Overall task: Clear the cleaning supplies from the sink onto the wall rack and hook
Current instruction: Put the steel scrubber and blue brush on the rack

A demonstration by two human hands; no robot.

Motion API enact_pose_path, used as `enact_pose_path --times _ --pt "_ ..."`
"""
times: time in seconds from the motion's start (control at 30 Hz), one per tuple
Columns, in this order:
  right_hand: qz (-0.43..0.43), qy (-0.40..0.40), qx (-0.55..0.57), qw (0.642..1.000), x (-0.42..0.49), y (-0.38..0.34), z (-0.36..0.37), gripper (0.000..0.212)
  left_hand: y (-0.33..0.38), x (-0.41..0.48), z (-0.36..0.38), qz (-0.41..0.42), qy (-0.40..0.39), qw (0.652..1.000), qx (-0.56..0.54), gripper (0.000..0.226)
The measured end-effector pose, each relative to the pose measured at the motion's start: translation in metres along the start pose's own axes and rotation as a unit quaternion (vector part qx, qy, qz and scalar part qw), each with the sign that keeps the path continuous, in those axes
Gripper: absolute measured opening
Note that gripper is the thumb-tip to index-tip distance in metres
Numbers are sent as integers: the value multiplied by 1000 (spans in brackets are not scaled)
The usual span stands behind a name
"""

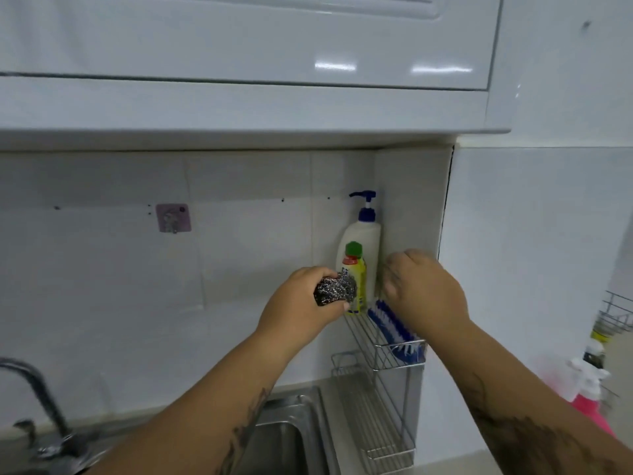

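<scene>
My left hand (301, 303) grips a steel wool scrubber (335, 289) just left of the wire wall rack (376, 351) in the corner. On the rack's upper shelf stand a white pump bottle (364, 234) and a small yellow bottle with a green cap (356, 279). A blue scrub brush (397, 329) lies beside them on that shelf. My right hand (424, 289) hovers over the brush with its fingers apart, holding nothing. A pink adhesive hook (173, 218) sticks to the wall tiles at the left. The steel sink (294, 430) sits below.
A faucet (30, 389) rises at the lower left. The rack's lower shelf (373, 423) holds nothing. White upper cabinets (239, 63) overhang the wall. A pink spray bottle (589, 402) and another wire rack (616, 313) are at the right edge.
</scene>
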State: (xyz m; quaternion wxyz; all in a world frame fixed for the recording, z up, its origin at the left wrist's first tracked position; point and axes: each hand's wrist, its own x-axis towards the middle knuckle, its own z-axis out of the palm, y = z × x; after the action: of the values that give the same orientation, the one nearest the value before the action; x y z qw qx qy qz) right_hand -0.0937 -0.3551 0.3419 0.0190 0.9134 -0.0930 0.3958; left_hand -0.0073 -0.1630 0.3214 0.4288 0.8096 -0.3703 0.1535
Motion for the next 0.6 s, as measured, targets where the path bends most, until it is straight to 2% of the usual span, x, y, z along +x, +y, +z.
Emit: enact_pose_path --times 0.07,0.1,0.17,0.27,0.33,0.5,0.6 --pt "-13 141 32 989 -9 12 -9 31 11 1 11 18 -2 999 35 50" --pt "-7 167 47 985 -15 16 -9 42 17 0 18 26 -2 998 55 52" --pt "13 152 72 986 -28 24 -3 59 25 -1 34 34 5 995 88 52" --pt "48 79 118 989 -45 33 17 70 30 -4 57 43 15 991 127 51" --pt "52 47 147 987 -54 40 30 73 28 -6 69 55 7 986 158 54" --pt "33 39 161 986 -53 48 49 72 20 -1 83 90 -41 966 240 62" --pt "43 45 140 988 -49 51 59 74 18 9 86 73 -113 948 287 60"
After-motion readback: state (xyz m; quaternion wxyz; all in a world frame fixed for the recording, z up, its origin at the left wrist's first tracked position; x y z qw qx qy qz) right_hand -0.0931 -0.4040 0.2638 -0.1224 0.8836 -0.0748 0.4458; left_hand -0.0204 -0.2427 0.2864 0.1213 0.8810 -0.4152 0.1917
